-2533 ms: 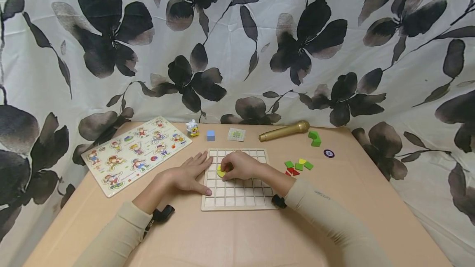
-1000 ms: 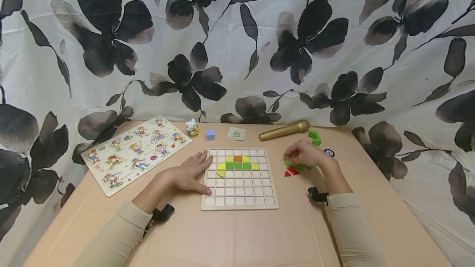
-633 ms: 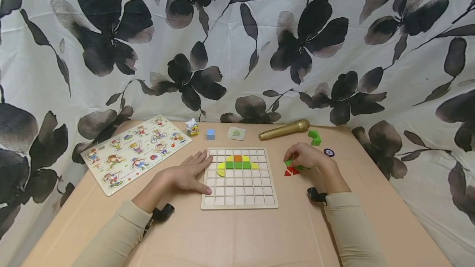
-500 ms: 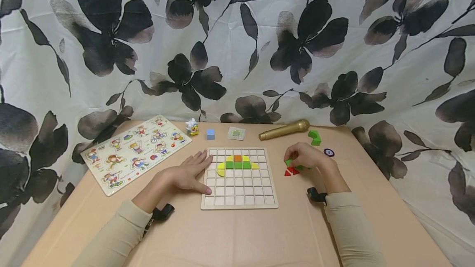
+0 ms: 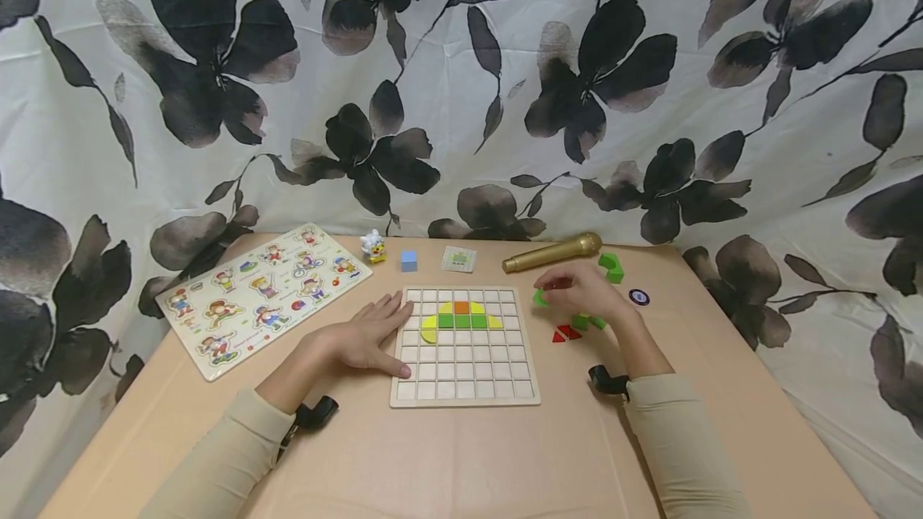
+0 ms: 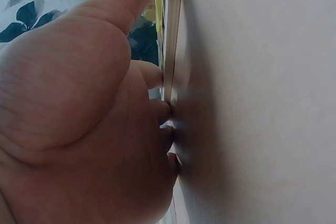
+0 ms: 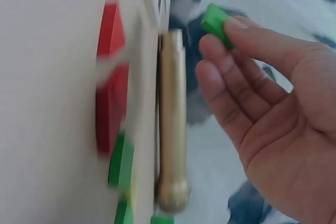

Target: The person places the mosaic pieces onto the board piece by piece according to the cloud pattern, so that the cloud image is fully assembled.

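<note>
Head view: right hand (image 5: 582, 291) pinches one green block (image 5: 540, 299) beyond two red triangles (image 5: 570, 331); left hand (image 5: 364, 341), fingers apart, touches one gridded board (image 5: 465, 403).

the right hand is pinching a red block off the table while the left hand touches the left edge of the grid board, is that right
Not quite: the block pinched in the right hand is green, not red, as the right wrist view shows. The left hand does touch the left edge of the grid board.
</note>
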Demonstrator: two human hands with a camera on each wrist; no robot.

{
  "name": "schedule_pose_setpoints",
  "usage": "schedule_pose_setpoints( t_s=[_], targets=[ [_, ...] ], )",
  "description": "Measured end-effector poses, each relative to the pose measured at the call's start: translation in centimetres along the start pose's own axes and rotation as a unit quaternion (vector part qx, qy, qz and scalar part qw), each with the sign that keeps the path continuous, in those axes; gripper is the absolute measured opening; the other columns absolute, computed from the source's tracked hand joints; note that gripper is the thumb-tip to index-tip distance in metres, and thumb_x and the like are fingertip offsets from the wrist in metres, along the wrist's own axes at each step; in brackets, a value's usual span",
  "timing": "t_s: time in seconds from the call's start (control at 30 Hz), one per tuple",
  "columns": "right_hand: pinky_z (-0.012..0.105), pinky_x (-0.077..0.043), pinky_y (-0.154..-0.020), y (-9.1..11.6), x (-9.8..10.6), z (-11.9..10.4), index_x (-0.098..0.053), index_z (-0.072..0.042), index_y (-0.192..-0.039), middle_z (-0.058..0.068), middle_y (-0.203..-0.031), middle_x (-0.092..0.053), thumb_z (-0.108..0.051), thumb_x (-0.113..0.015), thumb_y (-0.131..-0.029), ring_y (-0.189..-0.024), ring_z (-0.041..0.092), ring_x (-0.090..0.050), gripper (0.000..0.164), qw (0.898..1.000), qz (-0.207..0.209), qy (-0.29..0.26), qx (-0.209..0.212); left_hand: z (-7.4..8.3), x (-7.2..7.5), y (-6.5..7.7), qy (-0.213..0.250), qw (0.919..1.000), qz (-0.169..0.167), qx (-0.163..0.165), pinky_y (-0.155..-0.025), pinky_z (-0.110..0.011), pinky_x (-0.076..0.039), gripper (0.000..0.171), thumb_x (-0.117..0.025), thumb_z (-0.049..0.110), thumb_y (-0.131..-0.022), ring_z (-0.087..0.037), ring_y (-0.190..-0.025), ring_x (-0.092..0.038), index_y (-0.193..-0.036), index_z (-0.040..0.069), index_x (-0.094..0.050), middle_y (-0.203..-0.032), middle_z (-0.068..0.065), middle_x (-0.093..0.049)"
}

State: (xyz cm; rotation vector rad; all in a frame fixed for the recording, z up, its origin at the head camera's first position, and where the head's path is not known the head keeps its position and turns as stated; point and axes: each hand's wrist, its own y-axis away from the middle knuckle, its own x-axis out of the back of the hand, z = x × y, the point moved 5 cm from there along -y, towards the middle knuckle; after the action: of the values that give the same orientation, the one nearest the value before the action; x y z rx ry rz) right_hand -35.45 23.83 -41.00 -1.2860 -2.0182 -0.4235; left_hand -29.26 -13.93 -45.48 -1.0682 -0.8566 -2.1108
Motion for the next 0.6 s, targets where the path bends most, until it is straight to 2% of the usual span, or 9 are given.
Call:
schedule_pose_setpoints(
  t_s=[0.1, 0.27, 0.43, 0.6],
  targets=[
    [0.024, -0.054, -0.075, -0.6, -1.1, -1.9, -0.08, -0.006, -0.112, 0.003, -0.103, -0.079, -0.009, -0.079, -0.092, -0.089, 0.019, -0.066, 0.02, 1.0, -0.006, -0.011, 0.018, 0.0, 0.0, 0.0, -0.001, 1.0, 0.0, 0.005, -0.131, -0.059, -0.001, 0.123, -0.075, 0.068, -0.084, -0.042, -0.161, 0.008, -0.168, 0.006, -0.009, -0.174, -0.022, 0.007],
    [0.023, -0.055, -0.074, -1.9, -4.0, -5.3, -0.081, -0.007, -0.108, 0.002, -0.102, -0.079, -0.008, -0.08, -0.091, -0.085, 0.015, -0.066, 0.018, 0.996, -0.053, -0.02, 0.063, 0.0, 0.0, 0.1, -0.001, 1.0, -0.002, 0.008, -0.131, -0.058, 0.0, 0.122, -0.074, 0.068, -0.084, -0.041, -0.162, 0.008, -0.168, 0.009, -0.009, -0.174, -0.02, 0.007],
    [0.023, -0.057, -0.076, -3.0, -7.1, -8.5, -0.08, -0.002, -0.107, 0.009, -0.102, -0.08, -0.001, -0.078, -0.091, -0.084, 0.013, -0.068, 0.017, 0.987, -0.111, -0.028, 0.112, 0.0, 0.0, 0.1, -0.003, 1.0, -0.001, 0.009, -0.131, -0.058, 0.0, 0.122, -0.074, 0.068, -0.085, -0.04, -0.162, 0.008, -0.168, 0.009, -0.009, -0.174, -0.02, 0.008],
    [0.021, -0.056, -0.073, -4.3, -10.3, -10.3, -0.082, -0.005, -0.104, 0.005, -0.097, -0.08, 0.0, -0.078, -0.09, -0.08, 0.007, -0.065, 0.015, 0.977, -0.164, -0.003, 0.138, 0.1, 0.2, 0.1, -0.001, 1.0, -0.001, 0.007, -0.131, -0.06, 0.0, 0.122, -0.074, 0.068, -0.085, -0.042, -0.162, 0.008, -0.168, 0.008, -0.009, -0.174, -0.021, 0.007]
  ],
)
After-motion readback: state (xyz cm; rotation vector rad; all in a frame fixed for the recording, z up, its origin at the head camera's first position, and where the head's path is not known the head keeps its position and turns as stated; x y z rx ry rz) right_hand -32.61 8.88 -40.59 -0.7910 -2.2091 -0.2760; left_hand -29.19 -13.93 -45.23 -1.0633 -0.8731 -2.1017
